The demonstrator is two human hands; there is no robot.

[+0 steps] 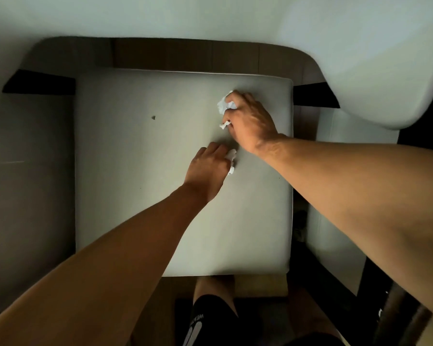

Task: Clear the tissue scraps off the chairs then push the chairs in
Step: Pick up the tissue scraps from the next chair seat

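Note:
A chair with a pale square seat cushion [140, 171] fills the middle of the view, seen from above. My right hand [251, 121] rests on the far right part of the seat, its curled fingers holding white crumpled tissue scraps [224, 104]. A smaller scrap [224, 125] sticks out below its fingers. My left hand [208, 168] lies just in front of it, fingers curled over another white tissue scrap [231, 159] on the cushion. A tiny dark speck [153, 117] sits on the seat's left half.
The pale table edge [348, 58] runs along the top and curves down at the right, overhanging the chair's dark wooden frame [185, 54]. Another cushioned seat [335, 191] stands at the right. My legs [214, 303] stand at the chair's near edge.

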